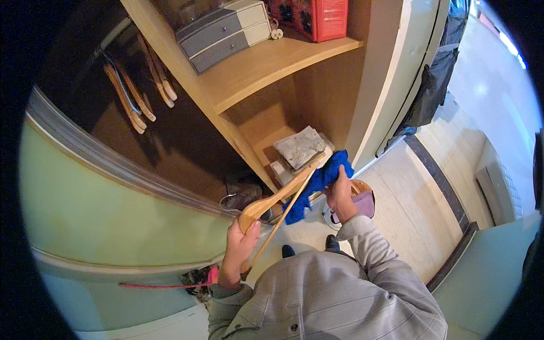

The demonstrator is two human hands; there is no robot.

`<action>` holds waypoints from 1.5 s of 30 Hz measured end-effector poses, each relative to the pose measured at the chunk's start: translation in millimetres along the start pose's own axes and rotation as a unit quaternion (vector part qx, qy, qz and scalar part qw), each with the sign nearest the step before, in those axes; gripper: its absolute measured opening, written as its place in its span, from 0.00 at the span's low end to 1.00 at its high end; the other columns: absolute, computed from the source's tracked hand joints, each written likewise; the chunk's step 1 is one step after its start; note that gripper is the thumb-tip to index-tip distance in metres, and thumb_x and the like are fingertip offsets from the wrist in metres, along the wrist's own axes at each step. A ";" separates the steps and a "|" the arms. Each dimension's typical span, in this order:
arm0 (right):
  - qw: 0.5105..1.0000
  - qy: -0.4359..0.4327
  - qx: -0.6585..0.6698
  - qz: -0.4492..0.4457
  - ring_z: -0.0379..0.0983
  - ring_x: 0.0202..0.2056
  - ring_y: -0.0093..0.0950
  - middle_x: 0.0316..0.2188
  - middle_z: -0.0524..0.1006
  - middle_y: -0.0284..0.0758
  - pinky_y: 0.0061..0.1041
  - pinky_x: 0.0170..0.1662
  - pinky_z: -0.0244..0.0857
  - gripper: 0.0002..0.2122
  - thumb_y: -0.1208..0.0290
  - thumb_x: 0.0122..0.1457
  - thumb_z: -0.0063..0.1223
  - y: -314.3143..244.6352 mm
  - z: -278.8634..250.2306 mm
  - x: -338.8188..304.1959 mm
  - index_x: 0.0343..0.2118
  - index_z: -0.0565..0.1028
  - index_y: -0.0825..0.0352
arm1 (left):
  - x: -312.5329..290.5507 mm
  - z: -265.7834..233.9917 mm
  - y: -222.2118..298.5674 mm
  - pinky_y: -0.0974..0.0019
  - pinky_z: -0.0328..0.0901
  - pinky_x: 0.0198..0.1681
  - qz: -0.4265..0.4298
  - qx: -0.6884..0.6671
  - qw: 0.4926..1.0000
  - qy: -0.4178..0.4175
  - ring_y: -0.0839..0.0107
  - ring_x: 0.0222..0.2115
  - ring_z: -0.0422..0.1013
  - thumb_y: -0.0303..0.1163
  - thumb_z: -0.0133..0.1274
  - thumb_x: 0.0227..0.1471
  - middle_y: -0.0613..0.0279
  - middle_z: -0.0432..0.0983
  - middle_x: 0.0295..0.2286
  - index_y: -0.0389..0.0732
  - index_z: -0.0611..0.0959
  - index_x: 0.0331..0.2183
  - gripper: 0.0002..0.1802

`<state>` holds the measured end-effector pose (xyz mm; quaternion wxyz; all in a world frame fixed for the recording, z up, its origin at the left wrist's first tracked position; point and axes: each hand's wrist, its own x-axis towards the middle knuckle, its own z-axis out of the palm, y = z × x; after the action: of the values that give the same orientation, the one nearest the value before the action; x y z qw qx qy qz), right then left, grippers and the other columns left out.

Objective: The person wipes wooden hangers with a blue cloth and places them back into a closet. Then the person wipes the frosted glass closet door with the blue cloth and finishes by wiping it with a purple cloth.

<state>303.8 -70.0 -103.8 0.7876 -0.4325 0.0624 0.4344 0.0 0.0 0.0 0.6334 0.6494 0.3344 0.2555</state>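
Note:
A wooden clothes hanger (279,194) slants up and to the right in front of the open wardrobe. Its near shoulder end is gripped by my left hand (242,243), fingers wrapped round the wood. My right hand (341,195) is closed on a bright blue cloth (320,180), which lies against the hanger's far part and its thin wooden bar. The hanger's hook is not visible. Just beyond the cloth, a folded whitish cloth or packet (300,146) rests on the lower shelf.
Several wooden hangers (127,96) hang from a rail at the left. A grey drawer box (226,34) and a red box (330,20) stand on the upper shelf (272,65). A green sliding door (113,192) is at the left. Below my right hand is a basket holding purple cloth (364,203).

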 end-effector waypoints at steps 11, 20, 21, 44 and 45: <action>0.906 -0.204 -0.314 -0.196 0.65 0.27 0.21 0.22 0.72 0.30 0.29 0.32 0.62 0.19 0.59 0.71 0.43 58.6 33.4 -91.2 0.29 0.75 0.69 | 89.8 96.5 16.3 0.75 0.57 0.16 0.150 -0.111 0.979 0.084 0.82 0.14 0.60 0.34 0.46 0.68 0.71 0.65 0.17 0.39 0.75 0.37 0.09; 0.908 -0.161 -0.384 0.038 0.68 0.27 0.20 0.25 0.76 0.28 0.26 0.32 0.64 0.18 0.55 0.67 0.50 -11.8 -50.2 -98.6 0.32 0.79 0.68 | 94.5 100.0 -31.8 0.71 0.68 0.38 0.147 -0.057 0.987 -0.029 0.76 0.35 0.71 0.37 0.61 0.58 0.62 0.73 0.38 0.35 0.70 0.51 0.26; 0.922 -0.167 -0.339 0.086 0.68 0.27 0.20 0.25 0.76 0.28 0.25 0.31 0.64 0.19 0.53 0.67 0.50 -23.9 -55.6 -106.6 0.32 0.79 0.67 | 92.2 99.9 -37.1 0.70 0.68 0.40 0.162 -0.055 0.984 -0.048 0.75 0.37 0.71 0.39 0.63 0.57 0.61 0.73 0.40 0.35 0.69 0.51 0.29; 0.855 -0.059 -0.446 -0.257 0.77 0.25 0.34 0.22 0.78 0.39 0.39 0.29 0.67 0.17 0.60 0.69 0.46 -103.1 -63.7 -122.9 0.33 0.75 0.71 | 81.1 99.9 -28.0 0.46 0.70 0.33 0.071 0.487 0.865 -0.100 0.42 0.31 0.77 0.54 0.59 0.53 0.42 0.80 0.28 0.37 0.83 0.33 0.26; 0.765 -0.101 -0.549 -0.321 0.74 0.25 0.44 0.25 0.77 0.49 0.44 0.31 0.66 0.14 0.64 0.67 0.49 -102.3 -35.7 -130.7 0.33 0.74 0.73 | 77.2 107.0 -26.6 0.46 0.70 0.33 0.076 0.495 0.858 -0.115 0.41 0.31 0.77 0.54 0.59 0.54 0.42 0.80 0.28 0.37 0.83 0.34 0.26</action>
<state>308.9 -204.0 0.2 0.5106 -0.7397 -0.4090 0.1578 127.8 -12.0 -40.7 0.2405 0.9256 0.2910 0.0272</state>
